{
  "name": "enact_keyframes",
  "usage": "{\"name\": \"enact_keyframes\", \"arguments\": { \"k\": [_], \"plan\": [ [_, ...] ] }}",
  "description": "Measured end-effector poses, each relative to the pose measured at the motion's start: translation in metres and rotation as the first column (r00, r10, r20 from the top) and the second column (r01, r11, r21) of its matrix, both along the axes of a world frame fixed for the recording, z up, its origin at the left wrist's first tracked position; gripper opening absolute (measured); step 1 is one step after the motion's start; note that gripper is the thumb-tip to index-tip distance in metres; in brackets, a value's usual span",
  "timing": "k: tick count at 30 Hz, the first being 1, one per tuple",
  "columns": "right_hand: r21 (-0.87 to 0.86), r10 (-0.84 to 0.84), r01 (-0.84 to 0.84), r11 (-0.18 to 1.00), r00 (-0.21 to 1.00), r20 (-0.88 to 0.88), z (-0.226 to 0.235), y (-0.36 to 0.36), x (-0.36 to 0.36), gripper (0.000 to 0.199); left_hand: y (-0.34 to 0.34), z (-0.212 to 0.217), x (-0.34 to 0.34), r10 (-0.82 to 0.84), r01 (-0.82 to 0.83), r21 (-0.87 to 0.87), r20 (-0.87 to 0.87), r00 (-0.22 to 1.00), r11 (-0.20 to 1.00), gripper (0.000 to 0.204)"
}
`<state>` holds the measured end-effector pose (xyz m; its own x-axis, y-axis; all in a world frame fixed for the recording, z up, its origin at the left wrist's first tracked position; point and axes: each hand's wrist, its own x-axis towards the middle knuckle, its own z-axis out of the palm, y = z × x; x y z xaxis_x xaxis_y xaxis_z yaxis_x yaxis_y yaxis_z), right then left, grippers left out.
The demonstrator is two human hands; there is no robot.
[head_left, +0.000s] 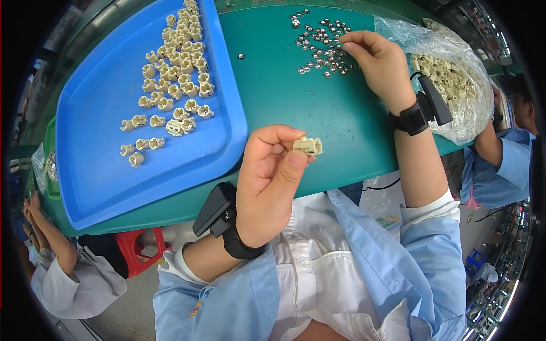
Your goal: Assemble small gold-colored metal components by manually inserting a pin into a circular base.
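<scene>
My left hand (272, 181) is closed, with thumb and fingers pinching a cream plastic sleeve (307, 146). The sleeve is a short hollow cylinder with a notched end, held level above the green table. At the far side, my right hand (380, 65) reaches in among small shiny metal pieces (324, 52), round and domed in look. Its thumb and index finger come together in a pinch at the right edge of these pieces. What lies between those two fingertips is too small to make out.
A blue tray (94, 187) at the left holds many similar cream sleeves (176, 74). A clear plastic bag (478, 62) of cream parts (446, 79) lies right of my right hand. One stray metal piece (241, 56) rests by the tray. Other people sit at both sides.
</scene>
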<state>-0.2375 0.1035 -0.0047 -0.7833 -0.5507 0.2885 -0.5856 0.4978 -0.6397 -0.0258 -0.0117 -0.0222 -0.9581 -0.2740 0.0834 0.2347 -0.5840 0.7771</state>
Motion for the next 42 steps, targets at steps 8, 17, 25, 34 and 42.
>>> {"name": "enact_keyframes", "arguments": {
  "k": [8,17,25,34,42],
  "plan": [
    [-0.205,0.039,-0.020,0.979,0.995,0.091,0.002,0.002,0.000,0.017,0.001,0.000,-0.002,-0.002,0.002,0.006,-0.003,1.000,1.000,0.021],
    [-0.429,0.387,-0.192,0.883,0.815,0.432,0.033,0.007,0.043,0.018,0.001,-0.004,-0.002,0.013,-0.012,0.016,-0.017,1.000,1.000,0.022],
    [-0.602,0.574,-0.136,0.787,0.520,0.632,0.032,0.011,0.068,0.015,0.005,0.000,-0.005,0.019,-0.019,0.007,0.019,1.000,1.000,0.022],
    [-0.566,0.517,-0.105,0.818,0.567,0.641,0.038,0.006,0.099,0.018,0.004,-0.005,-0.006,0.007,-0.007,0.010,-0.018,1.000,1.000,0.021],
    [-0.561,0.516,-0.118,0.820,0.578,0.632,0.031,0.002,0.109,0.017,0.004,-0.006,-0.005,0.045,-0.044,0.031,-0.028,0.999,0.999,0.019]
  ]
}}
